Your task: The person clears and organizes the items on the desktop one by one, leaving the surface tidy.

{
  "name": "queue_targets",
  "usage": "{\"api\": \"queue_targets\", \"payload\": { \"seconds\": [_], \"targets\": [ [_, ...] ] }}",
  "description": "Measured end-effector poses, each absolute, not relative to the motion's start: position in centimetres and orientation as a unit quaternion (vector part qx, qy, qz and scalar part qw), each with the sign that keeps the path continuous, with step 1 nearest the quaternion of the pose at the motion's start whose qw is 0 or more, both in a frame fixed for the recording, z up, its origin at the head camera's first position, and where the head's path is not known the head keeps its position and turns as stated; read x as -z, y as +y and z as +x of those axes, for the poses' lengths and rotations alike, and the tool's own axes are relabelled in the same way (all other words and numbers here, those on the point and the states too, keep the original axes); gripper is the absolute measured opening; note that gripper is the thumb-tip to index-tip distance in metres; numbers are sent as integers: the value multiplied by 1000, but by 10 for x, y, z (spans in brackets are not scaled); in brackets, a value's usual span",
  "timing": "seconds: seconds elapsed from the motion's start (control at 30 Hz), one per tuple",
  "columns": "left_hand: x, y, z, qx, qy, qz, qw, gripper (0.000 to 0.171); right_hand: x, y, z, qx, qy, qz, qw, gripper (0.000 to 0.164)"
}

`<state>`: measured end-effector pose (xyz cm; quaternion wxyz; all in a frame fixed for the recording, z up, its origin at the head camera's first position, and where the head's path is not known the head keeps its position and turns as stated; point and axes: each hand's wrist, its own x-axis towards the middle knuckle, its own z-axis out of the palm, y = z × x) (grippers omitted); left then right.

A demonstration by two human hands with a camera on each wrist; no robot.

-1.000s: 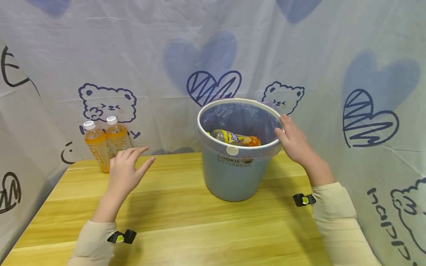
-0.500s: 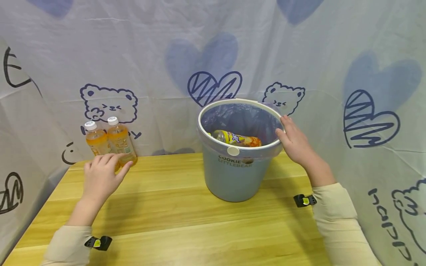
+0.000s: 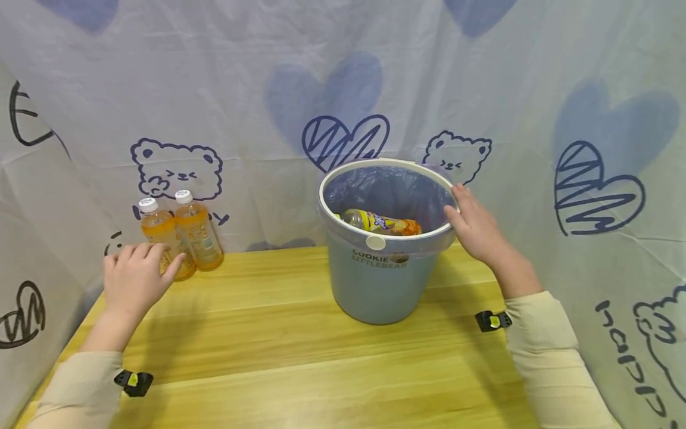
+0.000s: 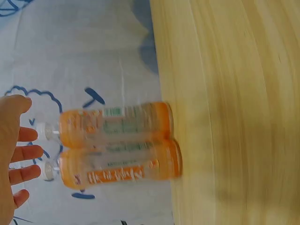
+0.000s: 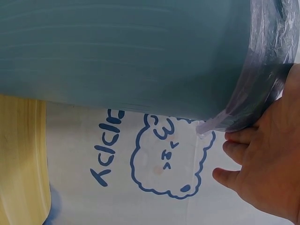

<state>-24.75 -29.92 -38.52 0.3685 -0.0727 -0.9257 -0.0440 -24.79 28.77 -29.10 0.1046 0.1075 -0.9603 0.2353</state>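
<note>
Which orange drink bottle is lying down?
The bottle inside the blue bin, with the yellow label, lies on its side. The two bottles by the curtain stand upright on the table.

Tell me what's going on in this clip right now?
A person's left hand reaches, fingers open, for the nearer of two orange drink bottles with white caps standing at the back left of the yellow wooden table; actual contact can't be confirmed. Their right hand rests on the rim of a blue plastic bucket lined with a clear bag, where a yellow-labelled bottle already lies.
</note>
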Motion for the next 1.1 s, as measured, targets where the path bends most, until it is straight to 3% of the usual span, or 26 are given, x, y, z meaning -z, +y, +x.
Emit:
{"api": "queue_targets", "payload": {
  "seconds": [0.47,0.77,1.1],
  "targets": [
    [382,-335,-269,-2,-971,-27,238,47,285,288,-245,-203,-971,99,83,68],
    [384,-357,-285,12,-985,14,172,73,280,288,-244,-175,-978,92,70,69],
    [386,-359,-309,32,-989,57,131,98,276,287,-241,-154,-983,85,61,71]
  ]
}}
